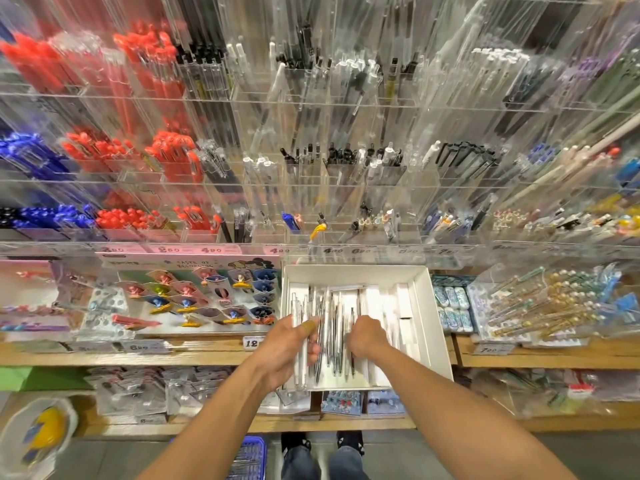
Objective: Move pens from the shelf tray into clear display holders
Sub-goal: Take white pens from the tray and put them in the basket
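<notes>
Tray: your white tray (420, 306) sits on the wooden shelf (194, 355), straight ahead of you and below the wall of clear holders (346, 209).
Pens: the pens (334, 327) lie flat in the left half of the tray, side by side, their long axes running away from you toward the holders; which end is the tip is too blurred to tell.
Left hand: your left hand (289, 344) is at the tray's left side, its fingers (313, 349) curled round a few clear pens, thumb on top with a tan bandage on it. Those pens keep the same near-to-far line as the rest.
Right hand: your right hand (367, 336) is over the middle of the tray, knuckles up, fingers bent down into the pens; you cannot tell whether they pinch one or only touch them.
Holders: rows of upright pens stand in them, red ones (166, 150) to the left, black and white in the middle.
Below: a blue basket (251, 459) stands on the floor by your feet.
</notes>
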